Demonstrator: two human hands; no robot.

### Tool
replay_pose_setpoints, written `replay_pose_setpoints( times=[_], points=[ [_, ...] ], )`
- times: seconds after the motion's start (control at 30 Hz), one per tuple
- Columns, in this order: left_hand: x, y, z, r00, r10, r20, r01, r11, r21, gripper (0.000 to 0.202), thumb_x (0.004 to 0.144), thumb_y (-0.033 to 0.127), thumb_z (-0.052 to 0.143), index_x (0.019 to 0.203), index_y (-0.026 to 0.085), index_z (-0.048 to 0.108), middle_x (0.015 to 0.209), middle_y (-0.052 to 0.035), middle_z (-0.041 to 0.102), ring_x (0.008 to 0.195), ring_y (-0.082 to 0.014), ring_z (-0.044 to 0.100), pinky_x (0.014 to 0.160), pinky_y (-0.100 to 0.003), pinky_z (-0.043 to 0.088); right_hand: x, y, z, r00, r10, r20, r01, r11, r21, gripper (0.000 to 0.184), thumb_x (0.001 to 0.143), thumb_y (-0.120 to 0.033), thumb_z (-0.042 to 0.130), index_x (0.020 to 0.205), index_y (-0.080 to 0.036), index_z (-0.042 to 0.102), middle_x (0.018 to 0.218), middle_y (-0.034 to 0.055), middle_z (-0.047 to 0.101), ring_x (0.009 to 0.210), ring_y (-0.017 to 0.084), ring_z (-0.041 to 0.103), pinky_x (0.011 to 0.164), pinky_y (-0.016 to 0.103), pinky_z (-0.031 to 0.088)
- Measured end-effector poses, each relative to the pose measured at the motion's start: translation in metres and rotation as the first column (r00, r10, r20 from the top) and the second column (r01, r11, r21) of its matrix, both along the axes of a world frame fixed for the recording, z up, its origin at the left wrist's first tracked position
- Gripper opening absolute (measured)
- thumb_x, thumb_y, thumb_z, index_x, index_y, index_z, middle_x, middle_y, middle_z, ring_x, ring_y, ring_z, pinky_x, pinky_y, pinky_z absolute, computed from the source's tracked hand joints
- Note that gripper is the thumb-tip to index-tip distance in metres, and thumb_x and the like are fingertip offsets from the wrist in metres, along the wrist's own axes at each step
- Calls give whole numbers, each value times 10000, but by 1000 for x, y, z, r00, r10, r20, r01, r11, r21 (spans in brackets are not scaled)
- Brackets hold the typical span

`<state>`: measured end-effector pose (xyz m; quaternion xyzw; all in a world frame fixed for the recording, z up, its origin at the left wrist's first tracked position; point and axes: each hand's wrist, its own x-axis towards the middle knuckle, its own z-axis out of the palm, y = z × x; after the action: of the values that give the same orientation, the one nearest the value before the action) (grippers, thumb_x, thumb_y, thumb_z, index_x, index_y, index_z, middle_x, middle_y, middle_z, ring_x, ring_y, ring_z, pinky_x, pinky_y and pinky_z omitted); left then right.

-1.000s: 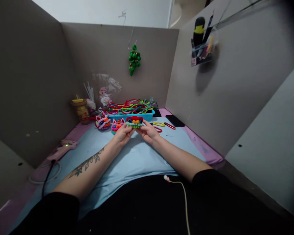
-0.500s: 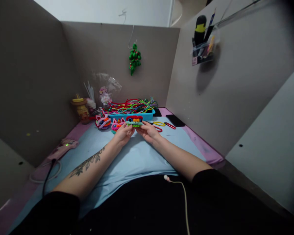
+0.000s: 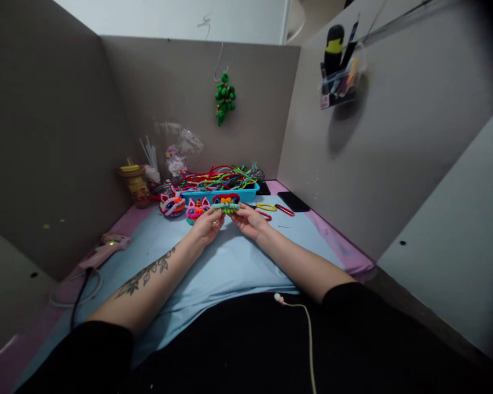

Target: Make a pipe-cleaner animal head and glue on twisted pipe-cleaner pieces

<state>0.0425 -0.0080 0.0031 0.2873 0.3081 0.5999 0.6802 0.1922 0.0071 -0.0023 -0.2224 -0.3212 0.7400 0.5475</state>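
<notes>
Between both hands I hold up a small multicoloured pipe-cleaner figure (image 3: 226,207), with pale green, bright green and orange parts facing me. My left hand (image 3: 208,225) pinches its left end and my right hand (image 3: 248,221) its right end; both hands are closed on it. Some of the fingers are hidden behind the figure. Just left of my left hand sits a pink and orange pipe-cleaner figure (image 3: 197,209) with pointed ears. Farther left lies a similar pink and purple one (image 3: 172,204). Right of my right hand are yellow-handled pliers (image 3: 267,207).
A blue tray (image 3: 197,196) heaped with coloured pipe cleaners (image 3: 225,178) stands behind my hands. On the right lie a red-handled tool (image 3: 285,210) and a black phone (image 3: 293,201). A pink glue gun (image 3: 109,247) is at the left; a yellow-lidded cup (image 3: 135,183) stands farther back.
The held figure has tilted slightly, and its red-and-blue part looks a little different. Both hands keep their grip in nearly the same place. The view has shifted very slightly.
</notes>
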Motion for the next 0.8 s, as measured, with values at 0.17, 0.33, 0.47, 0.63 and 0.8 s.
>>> replay_pose_setpoints(
  times=[0.17,0.33,0.47,0.63,0.8],
  points=[
    [0,1,-1,1000,-12,-7,12,1000,26,137,708,34,645,791,132,599,692,9,619,631,-59,594,597,-155,486,0,-1,1,1000,18,-3,-18,1000,7,393,651,44,503,966,-188,538,704,-21,677,654,120,669,594,207,555],
    [-1,2,-4,999,-40,-11,40,996,80,206,654,65,707,808,151,599,662,29,596,586,-51,574,556,-150,472,-2,-3,0,999,8,-43,-8,1000,0,384,640,30,565,951,-188,512,729,-9,671,679,135,666,625,245,565],
    [-1,1,-6,998,-63,-32,66,992,105,278,607,88,750,823,163,590,647,39,580,564,-51,564,537,-153,465,-3,-1,-2,999,-12,-34,13,1000,29,433,588,59,575,935,-190,504,730,-16,661,684,118,649,656,228,553],
    [-1,1,-5,997,-62,-38,66,991,119,323,579,111,772,830,172,578,659,42,581,582,-52,565,549,-153,462,-1,1,-5,999,-20,46,17,997,71,490,568,7,625,993,-202,500,808,-7,638,751,129,633,698,263,540],
    [-4,2,-1,999,22,-32,-19,994,111,312,577,108,763,796,179,553,643,55,567,566,-43,548,545,-147,449,7,-6,-2,812,-281,512,49,906,420,772,511,-131,742,1207,-263,435,1188,71,512,1081,236,523,852,403,479]
  ],
)
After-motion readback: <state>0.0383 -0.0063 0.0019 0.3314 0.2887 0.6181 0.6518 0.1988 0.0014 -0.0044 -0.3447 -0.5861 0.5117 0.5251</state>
